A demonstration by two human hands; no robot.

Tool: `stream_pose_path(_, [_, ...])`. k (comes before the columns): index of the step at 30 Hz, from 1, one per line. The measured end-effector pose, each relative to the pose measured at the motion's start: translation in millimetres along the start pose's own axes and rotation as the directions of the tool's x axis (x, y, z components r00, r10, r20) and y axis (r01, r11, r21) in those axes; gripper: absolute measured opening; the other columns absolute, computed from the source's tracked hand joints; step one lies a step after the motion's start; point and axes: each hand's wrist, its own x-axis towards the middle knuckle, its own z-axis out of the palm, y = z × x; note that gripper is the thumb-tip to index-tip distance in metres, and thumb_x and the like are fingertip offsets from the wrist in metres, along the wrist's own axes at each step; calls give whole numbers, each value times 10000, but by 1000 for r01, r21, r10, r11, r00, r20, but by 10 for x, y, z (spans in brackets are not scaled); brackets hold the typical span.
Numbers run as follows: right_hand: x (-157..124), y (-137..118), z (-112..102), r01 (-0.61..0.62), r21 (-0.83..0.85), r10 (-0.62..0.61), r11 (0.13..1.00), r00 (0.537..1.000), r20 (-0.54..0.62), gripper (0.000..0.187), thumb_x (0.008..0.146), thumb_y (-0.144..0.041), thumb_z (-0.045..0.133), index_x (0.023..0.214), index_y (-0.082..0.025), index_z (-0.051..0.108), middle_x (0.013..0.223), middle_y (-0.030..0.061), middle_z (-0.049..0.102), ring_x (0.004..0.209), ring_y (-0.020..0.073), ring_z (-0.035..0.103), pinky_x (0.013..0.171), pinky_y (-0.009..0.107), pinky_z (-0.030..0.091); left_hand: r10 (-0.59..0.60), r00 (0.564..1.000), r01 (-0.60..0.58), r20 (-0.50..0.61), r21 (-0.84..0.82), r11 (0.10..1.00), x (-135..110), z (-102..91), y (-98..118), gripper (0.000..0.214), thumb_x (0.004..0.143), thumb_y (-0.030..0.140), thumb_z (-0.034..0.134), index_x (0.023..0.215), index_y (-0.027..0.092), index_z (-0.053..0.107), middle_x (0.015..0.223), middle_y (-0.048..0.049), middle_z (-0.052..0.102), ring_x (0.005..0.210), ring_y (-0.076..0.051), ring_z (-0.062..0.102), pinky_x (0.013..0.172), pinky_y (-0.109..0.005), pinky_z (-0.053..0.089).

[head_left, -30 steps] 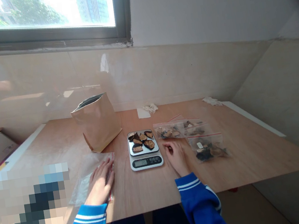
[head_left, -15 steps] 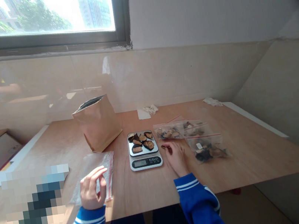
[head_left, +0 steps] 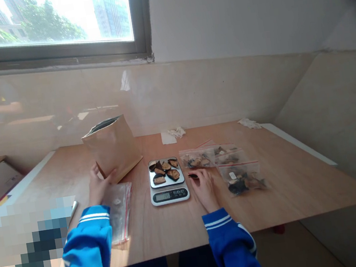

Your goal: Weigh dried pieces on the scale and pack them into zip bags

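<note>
I see the brown paper bag (head_left: 113, 145) standing upright at the back left of the table (head_left: 288, 179), long axis vertical, open mouth up. The left hand (head_left: 98, 186) clasps its lower corner. The right hand (head_left: 202, 186) pinches a dark piece (head_left: 193, 176) beside the scale (head_left: 169, 193), whose display I can't read. Filled zip bags (head_left: 241, 179) lie to the right.

A wooden table (head_left: 289, 188) carries a paper bag (head_left: 112, 147), scale (head_left: 168, 188), and zip bags (head_left: 243, 177).
</note>
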Motion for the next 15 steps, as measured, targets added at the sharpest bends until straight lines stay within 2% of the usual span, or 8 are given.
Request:
stream_pose_path(1, [3, -9, -5, -6, 0, 6, 1000, 1000, -15, 201, 875, -225, 491, 976, -201, 663, 997, 90, 592, 965, 247, 524, 852, 392, 402, -83, 991, 80, 103, 28, 996, 36, 30, -62, 734, 740, 568, 637, 1257, 69, 488, 1216, -212, 606, 1163, -356, 570, 976, -485, 460])
stream_pose_path(2, [7, -18, -11, -13, 1, 13, 1000, 999, -31, 197, 877, -236, 497, 981, -201, 661, 1009, 94, 583, 977, 250, 521, 863, 401, 405, -122, 977, 111, 175, 70, 991, 46, 57, -115, 647, 743, 574, 617, 1166, 88, 564, 1132, -186, 656, 1105, -356, 605, 943, -470, 480])
stream_pose_path(4, [22, -37, -30, -19, 10, 20, 1000, 998, -61, 199, 887, -245, 494, 992, -200, 656, 1024, 98, 574, 1003, 252, 521, 887, 421, 407, -133, 965, 104, 226, 137, 985, 8, 93, -187, 576, 727, 563, 609, 1093, 118, 615, 1076, -158, 689, 1069, -360, 622, 912, -450, 491])
stream_pose_path(8, [56, -162, -114, 37, 86, -25, 996, 990, -136, 218, 921, -222, 436, 1004, -194, 636, 1024, 104, 578, 1043, 240, 535, 925, 434, 421, 10, 983, -26, 186, 87, 996, -125, 97, -187, 508, 723, 458, 594, 1135, 160, 609, 1120, -121, 692, 1090, -332, 617, 929, -440, 485])
stream_pose_path(11, [39, -450, -204, 144, 158, -117, 977, 979, -165, 250, 942, -191, 403, 1079, -201, 612, 1068, 111, 594, 1074, 229, 545, 945, 428, 444, 113, 976, -116, 186, 6, 993, -174, 92, -116, 440, 724, 354, 570, 1131, 191, 611, 1245, -88, 648, 1198, -288, 565, 1012, -413, 442])
stream_pose_path(13, [0, -740, -249, 236, 201, -217, 951, 970, -112, 311, 950, -176, 396, 1210, -225, 560, 1164, 110, 591, 1136, 226, 537, 981, 436, 444, 138, 974, -138, 180, -13, 990, -185, 93, -75, 424, 718, 317, 574, 1121, 194, 616, 1303, -82, 615, 1280, -283, 500, 1062, -419, 402])
stream_pose_path(15, [-40, -1058, -271, 311, 240, -320, 920, 947, 0, 419, 959, -188, 389, 1371, -247, 436, 1304, 103, 542, 1248, 229, 480, 1038, 447, 423, 138, 976, -139, 171, -4, 990, -196, 86, -46, 399, 739, 307, 584, 1118, 189, 621, 1303, -90, 613, 1316, -292, 460, 1077, -445, 389])
